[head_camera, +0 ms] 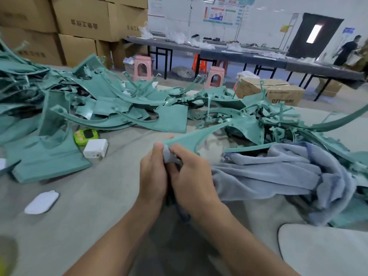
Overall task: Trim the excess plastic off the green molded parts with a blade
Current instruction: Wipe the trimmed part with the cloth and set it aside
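Observation:
My left hand (pixel 153 174) and my right hand (pixel 192 172) are pressed together at the middle of the table, both closed around the near tip of a long, pointed green molded part (pixel 191 139). A fold of grey-blue cloth (pixel 169 155) sits between my fingers and the part. A small orange tip (pixel 170 137) shows just past the part's point; no blade is plainly visible. The part runs up and to the right into a heap of green molded parts (pixel 258 120). A second heap of green parts (pixel 83 100) covers the left of the table.
A grey-blue towel (pixel 278 172) lies bunched to the right of my hands. A green timer (pixel 86 136), a white charger block (pixel 95 148) and a white pad (pixel 41 202) lie on the left. Cardboard boxes, pink stools, a long dark table and a person stand behind.

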